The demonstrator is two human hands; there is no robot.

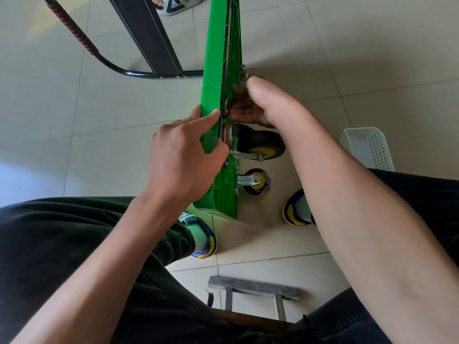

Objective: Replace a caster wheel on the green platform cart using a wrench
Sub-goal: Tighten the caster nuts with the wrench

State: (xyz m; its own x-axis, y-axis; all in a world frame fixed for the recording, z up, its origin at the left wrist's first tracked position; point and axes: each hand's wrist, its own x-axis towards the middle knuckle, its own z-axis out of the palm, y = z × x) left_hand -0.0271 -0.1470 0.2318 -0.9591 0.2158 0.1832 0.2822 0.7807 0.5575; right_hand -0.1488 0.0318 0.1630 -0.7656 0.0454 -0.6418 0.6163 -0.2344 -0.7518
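Observation:
The green platform cart (213, 58) stands on its side edge on the floor between my legs. My left hand (183, 155) holds its upper edge, fingers on the deck face and thumb by the caster plate. Two casters with black wheels and yellow hubs stick out to the right, one (263, 145) just under my hands and one (255, 182) lower. My right hand (268, 105) curls round a dark caster wheel (258, 77) held against the cart's underside, above the upper mounted caster. A rusty plate (238, 89) shows beside my fingers. No wrench is visible.
The cart's black handle bar (116, 67) lies on the tiled floor at left. A white perforated basket (367, 147) stands at right. A small grey stool (250, 289) sits between my knees. Another person's shoe (171, 6) is at the top.

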